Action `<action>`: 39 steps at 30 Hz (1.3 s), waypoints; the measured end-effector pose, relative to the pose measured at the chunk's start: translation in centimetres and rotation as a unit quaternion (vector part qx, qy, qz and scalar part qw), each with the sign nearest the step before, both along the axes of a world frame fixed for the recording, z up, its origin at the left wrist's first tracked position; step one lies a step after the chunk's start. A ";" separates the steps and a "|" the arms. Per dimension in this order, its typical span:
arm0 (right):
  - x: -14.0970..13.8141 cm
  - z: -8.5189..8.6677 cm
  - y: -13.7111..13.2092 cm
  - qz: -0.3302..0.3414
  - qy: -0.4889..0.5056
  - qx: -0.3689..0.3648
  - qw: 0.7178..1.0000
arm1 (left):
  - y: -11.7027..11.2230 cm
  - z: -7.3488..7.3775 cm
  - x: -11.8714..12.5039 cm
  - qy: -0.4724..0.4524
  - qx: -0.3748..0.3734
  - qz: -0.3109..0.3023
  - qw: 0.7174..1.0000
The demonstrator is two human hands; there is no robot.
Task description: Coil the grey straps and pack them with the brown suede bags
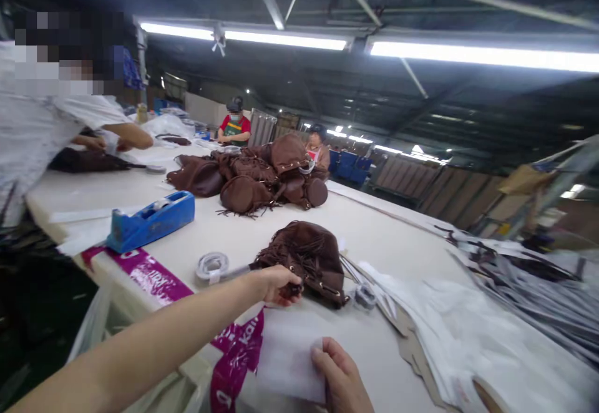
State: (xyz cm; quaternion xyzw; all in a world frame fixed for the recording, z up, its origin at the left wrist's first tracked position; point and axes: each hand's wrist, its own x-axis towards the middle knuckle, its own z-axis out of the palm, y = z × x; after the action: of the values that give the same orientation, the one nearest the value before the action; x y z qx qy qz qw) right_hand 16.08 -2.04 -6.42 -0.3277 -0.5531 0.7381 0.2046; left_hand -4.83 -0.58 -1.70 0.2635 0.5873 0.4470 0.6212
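The two hands are apart, low in the centre of the frame. The left hand point(282, 286) has its fingers curled closed around a dark brown piece point(293, 289) at the lower left edge of one brown bag point(322, 251); whether that piece belongs to the bag I cannot tell. The right hand point(340, 372), below it, pinches one translucent white sheet point(290, 357) between thumb and fingers.

From the left edge, one co-worker point(32, 113) in a white patterned top leans over a dark brown item point(88, 160). Next come one blue tape dispenser point(154, 219), angled up to the right, a purple printed strip point(156, 279) and one pale coil point(213, 266). Upper centre holds a pile of brown bags point(248, 191), several, overlapping too much to count; two more people sit behind it.

The single bag lies at centre, rounded end toward the top of the frame, eyeleted edge toward the bottom, long axis unclear. White plastic point(491, 319) and grey straps point(528, 294) fill the lower right.
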 end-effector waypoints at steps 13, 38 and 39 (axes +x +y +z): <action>-3.3 1.6 3.2 -0.015 0.038 0.001 0.999 | 0.4 4.3 0.6 0.263 0.016 0.033 0.964; -9.0 -0.1 2.9 -0.208 0.238 -0.197 0.928 | -3.0 1.7 1.9 0.595 0.081 0.049 0.798; -9.1 0.0 3.0 -0.202 0.234 -0.185 0.933 | -3.0 1.5 1.6 0.592 0.085 0.060 0.799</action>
State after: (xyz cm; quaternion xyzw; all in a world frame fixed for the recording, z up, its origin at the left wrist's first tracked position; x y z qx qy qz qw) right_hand 6.93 1.01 -6.41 -0.2824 -0.2647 0.8263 0.4091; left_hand -3.20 -3.63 -0.16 0.4924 0.8152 0.2884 0.0992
